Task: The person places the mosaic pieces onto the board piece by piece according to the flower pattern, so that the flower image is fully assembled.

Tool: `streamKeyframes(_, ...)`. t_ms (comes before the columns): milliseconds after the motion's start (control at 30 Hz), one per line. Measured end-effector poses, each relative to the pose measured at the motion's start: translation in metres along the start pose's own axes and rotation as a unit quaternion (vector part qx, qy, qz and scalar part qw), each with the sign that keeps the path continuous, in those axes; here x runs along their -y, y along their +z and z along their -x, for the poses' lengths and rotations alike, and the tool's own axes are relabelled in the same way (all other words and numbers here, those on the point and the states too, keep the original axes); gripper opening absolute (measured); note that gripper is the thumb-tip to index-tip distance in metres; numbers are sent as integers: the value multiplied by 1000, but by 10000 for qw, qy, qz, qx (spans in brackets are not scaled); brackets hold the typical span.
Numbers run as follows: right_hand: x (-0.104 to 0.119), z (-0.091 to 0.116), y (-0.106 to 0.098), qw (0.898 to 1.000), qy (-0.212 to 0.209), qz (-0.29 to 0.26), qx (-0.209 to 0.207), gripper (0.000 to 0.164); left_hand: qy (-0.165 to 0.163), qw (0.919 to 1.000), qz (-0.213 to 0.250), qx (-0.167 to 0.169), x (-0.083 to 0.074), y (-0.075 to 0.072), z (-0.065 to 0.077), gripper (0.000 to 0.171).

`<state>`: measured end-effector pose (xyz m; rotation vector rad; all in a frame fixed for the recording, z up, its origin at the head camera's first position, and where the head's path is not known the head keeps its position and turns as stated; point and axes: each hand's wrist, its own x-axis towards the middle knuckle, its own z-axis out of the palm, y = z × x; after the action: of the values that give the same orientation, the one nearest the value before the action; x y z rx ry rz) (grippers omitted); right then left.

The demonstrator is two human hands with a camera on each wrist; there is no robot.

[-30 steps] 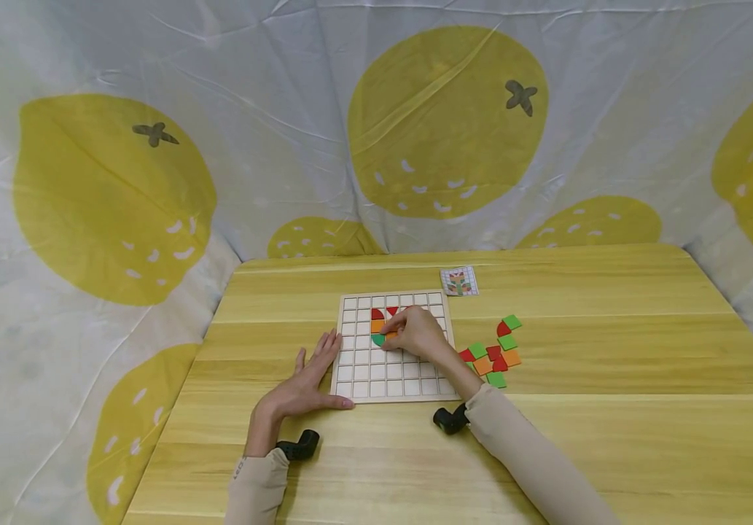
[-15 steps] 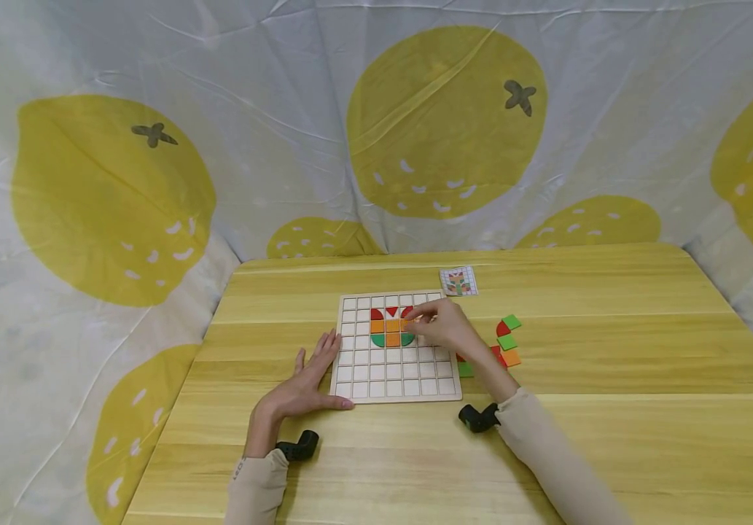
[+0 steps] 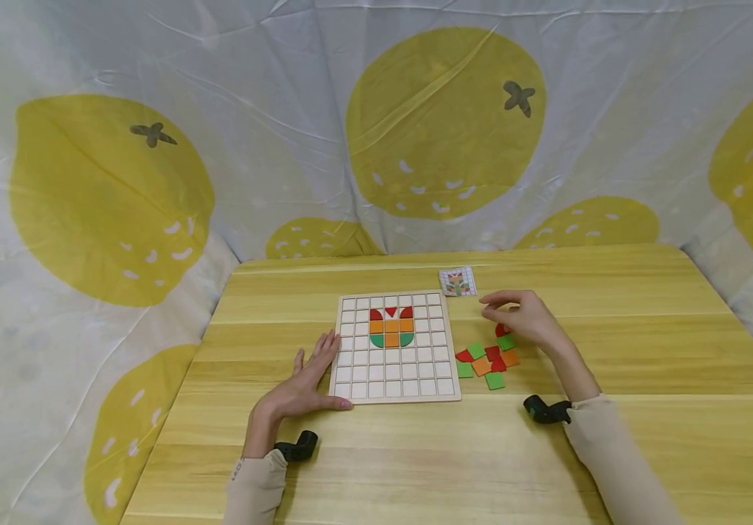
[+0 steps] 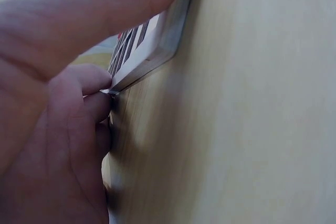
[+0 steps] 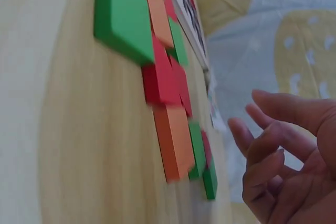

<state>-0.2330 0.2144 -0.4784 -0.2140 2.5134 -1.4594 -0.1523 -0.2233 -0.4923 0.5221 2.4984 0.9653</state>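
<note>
- The loose tiles (image 3: 482,365) lie on the bench (image 3: 645,328), just beside the board (image 3: 358,373), strung slantwise towards the bench's far right corner; most look squarish, with no marked long axis.
- From the right hand's (image 3: 525,321) fingertips, most of them lie towards the bench's near edge; a red rounded tile (image 3: 502,330) sits closest below, partly covered from where I stand.
- That grip is the nearer one: thumb and fingers loosely bent, a gap between them, nothing held, raised off the bench.
- The left hand (image 3: 304,383), across the board, rests outstretched against its left side and near-left corner.
- A pattern card (image 3: 458,281) lies near the bench's far edge.
</note>
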Motion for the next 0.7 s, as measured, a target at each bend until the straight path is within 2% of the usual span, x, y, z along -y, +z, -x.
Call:
streamKeyframes(300,-19,5,-29,9996,30,-65,267,43,13,10000,13,20,0,-1,0,121)
streamKeyframes(533,-34,6,-39,9982,-43,-301,519,47,-2,10000,14,44,1,-2,1,112)
streamKeyframes(700,-41,6,-43,9970,23,-408,659,52,56,10000,23,19,1,-2,1,118)
